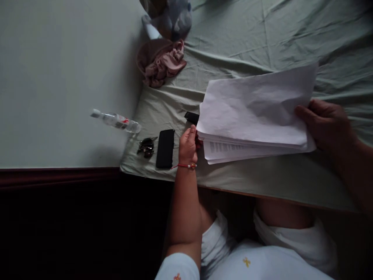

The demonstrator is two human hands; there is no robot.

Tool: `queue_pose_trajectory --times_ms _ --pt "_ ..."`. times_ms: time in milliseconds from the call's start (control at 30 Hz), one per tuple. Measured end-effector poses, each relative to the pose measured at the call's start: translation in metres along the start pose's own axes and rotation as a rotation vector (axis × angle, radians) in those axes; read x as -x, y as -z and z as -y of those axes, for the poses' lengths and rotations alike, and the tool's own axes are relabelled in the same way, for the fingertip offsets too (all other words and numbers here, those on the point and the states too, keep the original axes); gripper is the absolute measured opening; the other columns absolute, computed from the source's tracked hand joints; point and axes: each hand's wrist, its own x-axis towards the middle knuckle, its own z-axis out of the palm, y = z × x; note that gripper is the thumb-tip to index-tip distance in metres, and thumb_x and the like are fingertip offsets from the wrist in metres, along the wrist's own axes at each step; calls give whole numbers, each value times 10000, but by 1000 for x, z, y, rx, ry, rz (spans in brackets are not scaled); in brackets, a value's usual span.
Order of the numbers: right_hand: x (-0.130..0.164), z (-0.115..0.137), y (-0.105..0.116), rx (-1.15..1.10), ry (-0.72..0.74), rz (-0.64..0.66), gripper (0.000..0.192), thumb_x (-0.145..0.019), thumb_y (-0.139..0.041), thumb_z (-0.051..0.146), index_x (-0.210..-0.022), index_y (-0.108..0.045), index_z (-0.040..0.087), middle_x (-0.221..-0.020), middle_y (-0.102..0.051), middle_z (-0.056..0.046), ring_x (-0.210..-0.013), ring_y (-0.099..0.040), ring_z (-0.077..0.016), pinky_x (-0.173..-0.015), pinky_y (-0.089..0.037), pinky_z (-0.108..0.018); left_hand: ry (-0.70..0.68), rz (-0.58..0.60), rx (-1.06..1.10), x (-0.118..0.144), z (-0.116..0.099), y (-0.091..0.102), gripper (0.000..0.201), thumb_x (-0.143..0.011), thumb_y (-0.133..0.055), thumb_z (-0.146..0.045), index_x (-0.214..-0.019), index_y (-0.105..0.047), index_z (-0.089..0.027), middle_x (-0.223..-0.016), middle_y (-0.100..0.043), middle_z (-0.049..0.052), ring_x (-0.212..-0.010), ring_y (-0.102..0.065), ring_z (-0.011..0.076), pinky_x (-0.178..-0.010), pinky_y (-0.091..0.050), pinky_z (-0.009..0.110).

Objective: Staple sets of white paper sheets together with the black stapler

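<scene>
A stack of white paper sheets [253, 112] lies on a pale green bedsheet [247, 50]. My left hand [188, 146] pinches the stack's left edge, fingers closed on the lower sheets. My right hand [326, 124] grips the right edge, where the top sheets are lifted and curled. Printed text shows on a lower page. A red thread bracelet sits on my left wrist.
Left of my left hand lie a black phone [165, 148], a bunch of keys [146, 146] and a small dark object [191, 117]. A clear bottle [118, 121] lies against the white wall. Pink cloth in a bowl [160, 62] sits at the back. My knees are below the bed edge.
</scene>
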Motion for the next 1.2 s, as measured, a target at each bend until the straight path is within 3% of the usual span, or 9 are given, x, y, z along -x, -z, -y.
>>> queue_pose_trajectory --times_ms 67,133,267,433,600,733,933,1100,1200 --pt "-1 -2 2 -1 -11 2 355 -652 -937 463 -848 -774 215 -774 -687 -10 -581 -526 -83 -482 -411 -197 -3 -5 40 0 -1 -1 571 -851 -651 -775 -733 -639 -217 -584 -561 -10 -476 -496 103 -431 -293 266" --pt "-1 -2 3 5 -15 3 343 -666 -928 450 -851 -773 208 -779 -687 -13 -582 -521 -79 -480 -401 -193 -8 15 36 0 -1 -2 615 -790 -674 -822 -719 -648 -211 -573 -553 -12 -481 -481 104 -439 -289 268" --pt "-1 -2 4 29 -7 -4 327 -684 -913 435 -841 -758 194 -763 -668 -11 -578 -502 -68 -476 -375 -184 -52 17 -50 0 4 -5 520 -622 -946 -590 -653 -612 -193 -588 -546 -53 -512 -431 75 -485 -314 230" --pt "1 1 0 47 11 7 342 -668 -906 469 -822 -747 208 -745 -657 -5 -601 -518 -91 -486 -393 -202 -54 -37 -85 -3 7 -6 486 -765 -893 -467 -595 -533 -189 -575 -505 -57 -557 -442 80 -540 -350 220" --pt "1 4 -1 51 18 8 348 -684 -896 478 -760 -701 200 -725 -630 -7 -582 -488 -86 -500 -397 -217 -31 11 -71 -1 2 -8 456 -795 -866 -477 -600 -571 -189 -562 -506 -54 -518 -410 74 -495 -323 219" --pt "1 5 -1 59 45 7 353 -685 -894 498 -761 -708 207 -713 -613 -3 -578 -464 -84 -513 -393 -231 15 63 -83 2 0 -9 382 -768 -892 -440 -652 -635 -183 -561 -524 -56 -469 -372 60 -452 -279 223" --pt "2 5 -2 50 44 16 414 -652 -911 544 -735 -685 207 -675 -572 4 -582 -462 -92 -513 -397 -233 48 79 0 3 1 -13 349 -728 -916 -447 -715 -678 -193 -589 -602 -44 -539 -519 92 -514 -389 221" --pt "0 5 -1 30 46 -6 447 -646 -923 537 -709 -645 192 -663 -555 6 -566 -443 -78 -503 -397 -220 69 113 -30 4 1 -9 383 -702 -925 -484 -718 -687 -184 -561 -571 -55 -458 -424 64 -434 -304 214" --pt "0 5 -1 35 52 -8 450 -656 -918 527 -682 -618 192 -638 -528 13 -551 -431 -74 -488 -392 -216 111 176 -73 5 2 -4 412 -648 -959 -480 -733 -703 -168 -592 -623 -25 -495 -511 90 -470 -385 229"
